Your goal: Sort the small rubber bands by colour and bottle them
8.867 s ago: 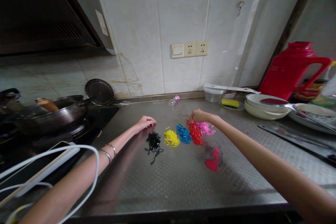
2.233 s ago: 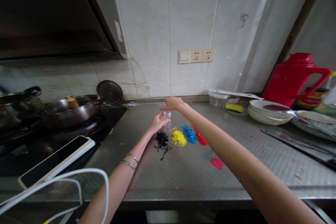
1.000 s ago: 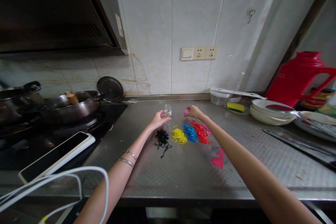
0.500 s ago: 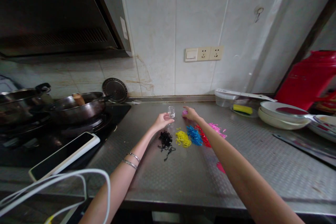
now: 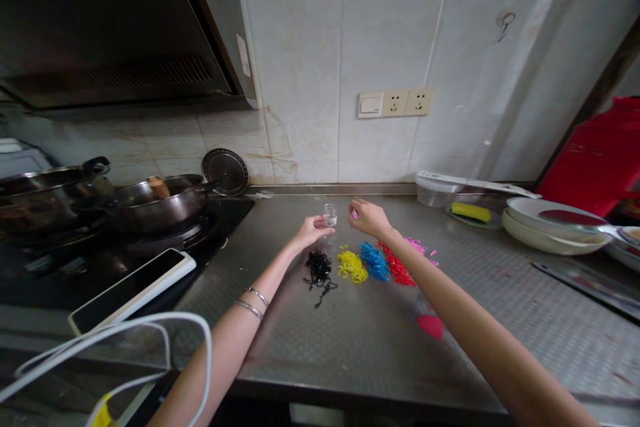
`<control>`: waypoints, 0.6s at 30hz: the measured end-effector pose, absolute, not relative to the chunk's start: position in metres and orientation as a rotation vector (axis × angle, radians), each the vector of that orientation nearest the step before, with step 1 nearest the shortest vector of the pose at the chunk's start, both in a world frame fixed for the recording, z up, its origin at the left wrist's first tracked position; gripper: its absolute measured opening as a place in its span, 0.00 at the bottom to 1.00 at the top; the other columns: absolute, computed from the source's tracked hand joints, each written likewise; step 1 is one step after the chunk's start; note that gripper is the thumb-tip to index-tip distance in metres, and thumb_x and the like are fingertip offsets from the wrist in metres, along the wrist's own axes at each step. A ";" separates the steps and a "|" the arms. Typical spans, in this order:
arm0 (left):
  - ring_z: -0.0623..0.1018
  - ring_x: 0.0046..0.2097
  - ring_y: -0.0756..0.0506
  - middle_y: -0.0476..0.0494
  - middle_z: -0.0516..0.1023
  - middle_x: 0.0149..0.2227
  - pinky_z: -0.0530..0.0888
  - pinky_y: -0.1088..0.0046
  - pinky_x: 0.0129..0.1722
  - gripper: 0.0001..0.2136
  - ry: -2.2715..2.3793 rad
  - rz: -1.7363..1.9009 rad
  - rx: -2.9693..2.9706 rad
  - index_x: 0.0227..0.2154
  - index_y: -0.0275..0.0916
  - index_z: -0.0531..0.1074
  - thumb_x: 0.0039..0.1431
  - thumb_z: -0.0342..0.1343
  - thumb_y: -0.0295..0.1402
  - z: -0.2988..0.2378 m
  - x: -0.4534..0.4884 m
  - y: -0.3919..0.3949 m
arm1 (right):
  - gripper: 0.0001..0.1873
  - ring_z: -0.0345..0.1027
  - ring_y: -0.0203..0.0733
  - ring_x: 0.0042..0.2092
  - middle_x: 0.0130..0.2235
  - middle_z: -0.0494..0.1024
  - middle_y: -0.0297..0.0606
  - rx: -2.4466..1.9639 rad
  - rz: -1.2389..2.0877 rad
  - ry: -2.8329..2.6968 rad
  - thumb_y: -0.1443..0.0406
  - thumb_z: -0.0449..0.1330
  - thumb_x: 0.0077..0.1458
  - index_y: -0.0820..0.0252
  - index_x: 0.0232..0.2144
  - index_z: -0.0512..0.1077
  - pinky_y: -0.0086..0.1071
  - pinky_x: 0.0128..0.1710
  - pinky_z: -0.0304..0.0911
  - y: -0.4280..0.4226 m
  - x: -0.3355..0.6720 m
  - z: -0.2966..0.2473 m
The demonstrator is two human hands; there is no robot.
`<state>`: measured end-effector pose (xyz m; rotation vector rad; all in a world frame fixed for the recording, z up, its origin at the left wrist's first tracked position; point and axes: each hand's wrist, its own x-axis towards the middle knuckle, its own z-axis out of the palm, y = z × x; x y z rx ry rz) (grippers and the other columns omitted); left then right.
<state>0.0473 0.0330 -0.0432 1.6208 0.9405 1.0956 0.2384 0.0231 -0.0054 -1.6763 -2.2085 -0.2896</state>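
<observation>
My left hand point(image 5: 313, 232) is closed around the side of a small clear jar point(image 5: 330, 215) with a pale label, upright on the steel counter. My right hand point(image 5: 369, 217) is curled just to the jar's right, fingers pinched on a small pink thing point(image 5: 355, 214), mostly hidden by the fingers. In front of the hands lie loose piles of small bands or loops: black point(image 5: 319, 268), yellow point(image 5: 352, 267), blue point(image 5: 374, 261), red point(image 5: 397, 265) and pink point(image 5: 417, 247). The right forearm partly covers the red and pink piles.
A flat red-pink piece point(image 5: 430, 325) lies by my right forearm. Left are a phone-like device point(image 5: 130, 287), white cable point(image 5: 205, 327) and pan point(image 5: 155, 207) on the stove. Right are a plastic tub point(image 5: 433, 192), yellow sponge point(image 5: 471, 212), bowls point(image 5: 540, 233) and a knife point(image 5: 585, 283).
My right hand has turned inward and its fingers have curled further over the small pink thing. The left hand stays on the jar. The whole view has shifted slightly.
</observation>
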 end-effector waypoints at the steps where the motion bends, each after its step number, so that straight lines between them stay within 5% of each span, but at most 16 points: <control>1: 0.75 0.39 0.45 0.39 0.76 0.38 0.69 0.65 0.44 0.17 0.941 1.095 1.623 0.34 0.32 0.72 0.36 0.64 0.27 -0.043 0.046 0.034 | 0.14 0.65 0.42 0.38 0.39 0.72 0.41 -1.642 -0.283 -2.259 0.61 0.47 0.53 0.57 0.38 0.67 0.29 0.33 0.55 0.014 0.231 -0.001; 10: 0.75 0.40 0.45 0.39 0.76 0.39 0.69 0.66 0.44 0.19 0.978 1.166 1.622 0.37 0.33 0.70 0.39 0.63 0.29 -0.036 0.017 0.046 | 0.17 0.67 0.40 0.37 0.43 0.70 0.39 -1.095 -0.041 -2.816 0.57 0.51 0.50 0.53 0.43 0.68 0.28 0.31 0.56 -0.048 0.186 0.005; 18: 0.75 0.39 0.46 0.39 0.76 0.37 0.68 0.65 0.45 0.18 0.980 1.095 1.581 0.36 0.32 0.71 0.38 0.63 0.28 -0.035 0.013 0.045 | 0.18 0.68 0.41 0.36 0.44 0.69 0.40 -1.078 0.036 -2.908 0.56 0.52 0.48 0.53 0.41 0.70 0.28 0.28 0.58 -0.056 0.178 -0.006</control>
